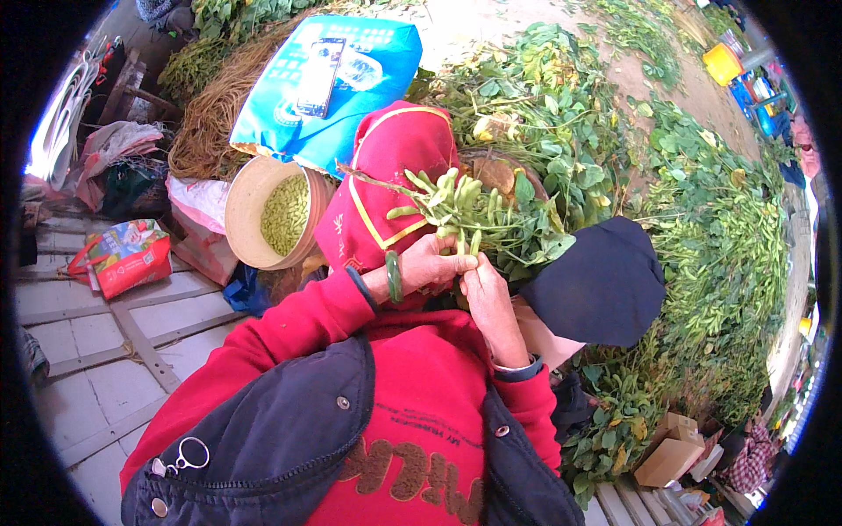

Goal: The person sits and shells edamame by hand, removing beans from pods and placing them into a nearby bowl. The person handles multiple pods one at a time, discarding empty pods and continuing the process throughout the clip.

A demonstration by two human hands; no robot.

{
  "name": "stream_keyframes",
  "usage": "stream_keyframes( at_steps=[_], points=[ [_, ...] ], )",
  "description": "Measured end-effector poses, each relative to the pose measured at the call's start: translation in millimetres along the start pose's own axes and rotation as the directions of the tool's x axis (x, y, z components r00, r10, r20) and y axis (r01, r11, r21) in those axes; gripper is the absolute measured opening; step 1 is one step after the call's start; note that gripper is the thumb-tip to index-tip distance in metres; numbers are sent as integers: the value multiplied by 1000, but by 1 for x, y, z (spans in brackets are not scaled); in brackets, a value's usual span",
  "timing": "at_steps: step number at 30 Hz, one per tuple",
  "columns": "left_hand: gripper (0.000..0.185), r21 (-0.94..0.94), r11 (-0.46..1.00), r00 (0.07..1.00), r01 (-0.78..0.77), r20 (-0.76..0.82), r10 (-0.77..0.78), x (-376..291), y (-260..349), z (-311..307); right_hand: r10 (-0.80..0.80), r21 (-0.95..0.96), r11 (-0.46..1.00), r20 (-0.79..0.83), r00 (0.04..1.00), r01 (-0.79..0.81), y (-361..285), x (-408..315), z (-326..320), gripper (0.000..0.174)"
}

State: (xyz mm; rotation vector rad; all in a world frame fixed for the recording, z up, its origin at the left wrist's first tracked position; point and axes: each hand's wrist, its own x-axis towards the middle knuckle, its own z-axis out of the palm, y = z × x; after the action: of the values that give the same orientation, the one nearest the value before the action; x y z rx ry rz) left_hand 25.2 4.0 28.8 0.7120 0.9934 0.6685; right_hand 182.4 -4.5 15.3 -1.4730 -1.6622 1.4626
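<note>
A leafy sprig of green soybean pods (460,191) lies above my red-covered lap, with its brown stem pointing left. My left hand (431,264), with a green bangle at the wrist, grips pods at the sprig's lower side. Close against it, my right hand (490,299) pinches a green pod (475,242) between thumb and fingers. The fingertips of both hands nearly touch. Under the sprig spreads a red cloth (401,141) with yellow trim. Left of it stands a pale plastic bucket (245,191), tilted in view, holding many small green beans (285,214).
A blue bag (388,59) with a phone (321,77) on top lies beyond the bucket. Heaped soybean plants (717,263) cover the floor at right. Dark cloth (595,283) is beside my right hand. A red carrier bag (135,256) rests at left; cardboard boxes (671,450) are lower right.
</note>
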Motion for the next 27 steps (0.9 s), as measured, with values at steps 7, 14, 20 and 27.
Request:
stream_keyframes(
  at_steps=[7,14,20,27],
  points=[
    [14,-294,955,992,44,128,-6,7,-11,-9,364,613,658,249,897,-437,-12,4,-11,13],
    [20,-520,848,993,100,102,-54,12,-15,-8,356,730,441,393,848,-523,-20,4,-19,13],
    [23,-443,890,994,106,74,-81,15,-23,-11,100,159,981,82,992,-112,-18,4,-12,18],
    [21,-461,880,994,111,38,-106,13,-25,-15,-192,-290,951,-272,943,110,-51,29,-36,15]
  ],
)
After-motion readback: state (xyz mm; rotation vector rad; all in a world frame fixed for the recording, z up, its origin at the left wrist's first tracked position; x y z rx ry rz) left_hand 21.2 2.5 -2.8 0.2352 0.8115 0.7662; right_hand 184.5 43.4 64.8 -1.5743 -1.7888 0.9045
